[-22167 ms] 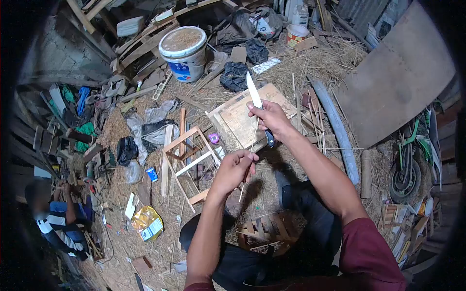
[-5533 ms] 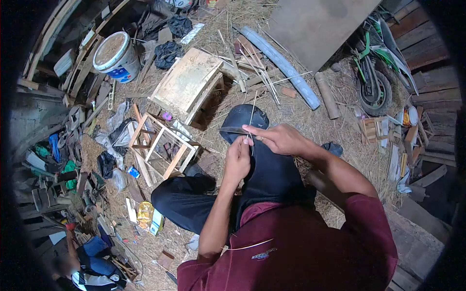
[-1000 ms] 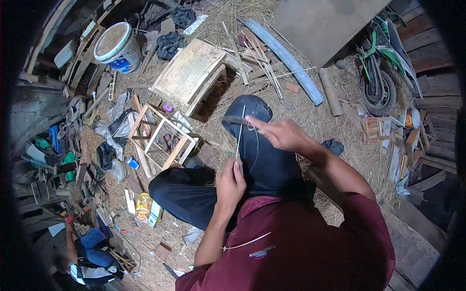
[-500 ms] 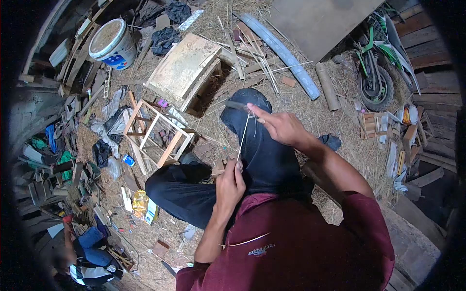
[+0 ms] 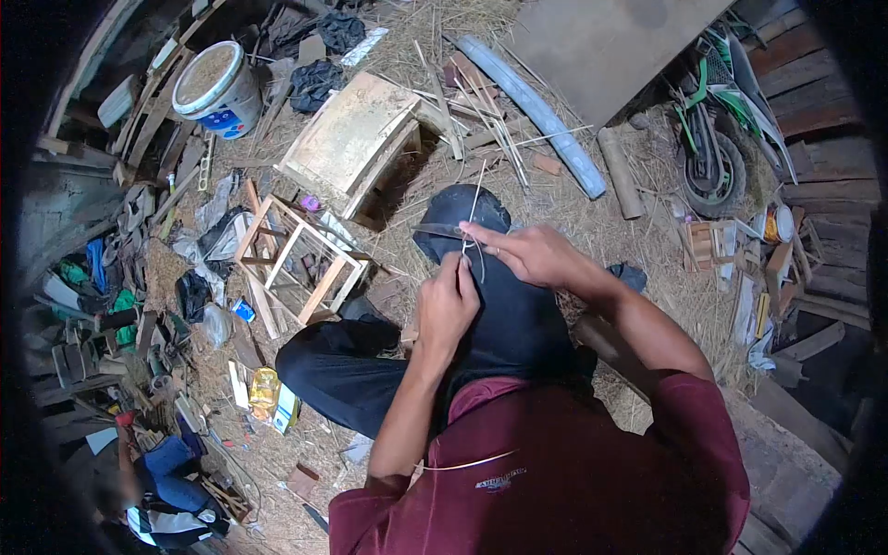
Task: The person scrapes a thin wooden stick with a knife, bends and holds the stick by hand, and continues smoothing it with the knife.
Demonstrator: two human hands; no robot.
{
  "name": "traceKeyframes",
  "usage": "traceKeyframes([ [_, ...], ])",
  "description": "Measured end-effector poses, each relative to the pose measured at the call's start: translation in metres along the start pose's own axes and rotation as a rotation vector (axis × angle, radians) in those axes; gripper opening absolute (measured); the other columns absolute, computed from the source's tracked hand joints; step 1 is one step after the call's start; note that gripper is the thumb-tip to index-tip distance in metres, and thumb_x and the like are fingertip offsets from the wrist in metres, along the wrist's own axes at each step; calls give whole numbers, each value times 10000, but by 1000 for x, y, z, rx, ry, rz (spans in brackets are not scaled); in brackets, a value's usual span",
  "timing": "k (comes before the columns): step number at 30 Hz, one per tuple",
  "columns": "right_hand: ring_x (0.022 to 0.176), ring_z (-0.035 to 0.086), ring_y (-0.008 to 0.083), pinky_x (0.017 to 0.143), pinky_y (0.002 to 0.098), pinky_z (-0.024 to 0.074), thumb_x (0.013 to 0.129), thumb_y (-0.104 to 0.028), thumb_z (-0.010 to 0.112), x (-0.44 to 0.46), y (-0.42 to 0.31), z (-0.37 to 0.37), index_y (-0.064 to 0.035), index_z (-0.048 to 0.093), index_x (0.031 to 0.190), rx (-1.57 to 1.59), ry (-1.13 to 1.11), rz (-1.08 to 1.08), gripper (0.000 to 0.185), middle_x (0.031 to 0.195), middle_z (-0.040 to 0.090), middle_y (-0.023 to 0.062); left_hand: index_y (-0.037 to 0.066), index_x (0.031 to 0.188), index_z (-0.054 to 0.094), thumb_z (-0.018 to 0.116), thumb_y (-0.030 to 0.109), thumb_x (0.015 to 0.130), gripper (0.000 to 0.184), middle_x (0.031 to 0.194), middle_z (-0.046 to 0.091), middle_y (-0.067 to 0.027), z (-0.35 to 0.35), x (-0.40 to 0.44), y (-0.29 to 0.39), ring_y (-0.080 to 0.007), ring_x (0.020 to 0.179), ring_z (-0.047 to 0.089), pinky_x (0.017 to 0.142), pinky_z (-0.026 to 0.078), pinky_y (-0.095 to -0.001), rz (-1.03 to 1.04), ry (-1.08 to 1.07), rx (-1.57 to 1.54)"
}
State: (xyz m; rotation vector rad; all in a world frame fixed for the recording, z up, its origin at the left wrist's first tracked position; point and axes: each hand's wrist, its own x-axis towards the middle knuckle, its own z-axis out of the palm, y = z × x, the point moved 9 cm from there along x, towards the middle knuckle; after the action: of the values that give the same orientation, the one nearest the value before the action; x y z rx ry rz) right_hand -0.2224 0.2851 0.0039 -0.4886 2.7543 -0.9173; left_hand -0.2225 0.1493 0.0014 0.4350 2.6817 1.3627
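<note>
My right hand is closed round a knife whose blade points left above my dark-trousered knee. A thin pale strip crosses the blade near my right fingertips and reaches up past the knee. My left hand pinches the strip's lower part just below the blade. A thin curl of shaving hangs beside the strip, under my right fingers. The knife's handle is hidden in my right hand. Another thin strip lies across the front of my maroon shirt.
A wooden bench and a small wooden frame stand at the left, below a white bucket. Thin sticks and a grey pipe lie ahead. A motorbike stands right. Another person sits lower left.
Since half a second ago, my left hand has moved up close to the knife, and the strip now extends farther beyond the blade. The blade is lower and no longer blurred.
</note>
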Motion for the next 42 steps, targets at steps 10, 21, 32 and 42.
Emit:
traceKeyframes([
  [10, 651, 633, 415, 603, 516, 518, 935, -208, 532, -7, 20, 2, -353, 316, 1477, -5, 126, 108, 602, 724, 635, 210, -17, 1056, 612, 532, 45, 932, 160, 730, 647, -209, -8, -54, -17, -366, 633, 660, 556, 505, -398, 25, -22, 36],
  [21, 695, 655, 387, 613, 467, 537, 933, -183, 540, -6, 7, -13, -319, 348, 1472, 158, 204, -54, 589, 858, 676, 182, -1, 954, 592, 470, 130, 995, 183, 652, 589, -97, -23, -68, -29, -140, 554, 593, 513, 451, -294, -124, -1, -172],
  [32, 671, 645, 396, 592, 494, 512, 928, -196, 555, -6, 22, -8, -322, 355, 1467, 9, 155, 73, 588, 762, 651, 208, 8, 894, 569, 472, 108, 998, 173, 675, 478, 17, 21, -9, -26, -39, 608, 409, 528, 328, -241, -217, -142, -478],
  [42, 696, 640, 419, 630, 512, 521, 931, -186, 536, 3, 23, -7, -317, 322, 1481, -29, 140, 156, 604, 793, 655, 209, 28, 906, 586, 458, 155, 1019, 213, 649, 445, 40, -10, -75, -37, -9, 562, 363, 495, 275, -208, -281, -199, -398],
])
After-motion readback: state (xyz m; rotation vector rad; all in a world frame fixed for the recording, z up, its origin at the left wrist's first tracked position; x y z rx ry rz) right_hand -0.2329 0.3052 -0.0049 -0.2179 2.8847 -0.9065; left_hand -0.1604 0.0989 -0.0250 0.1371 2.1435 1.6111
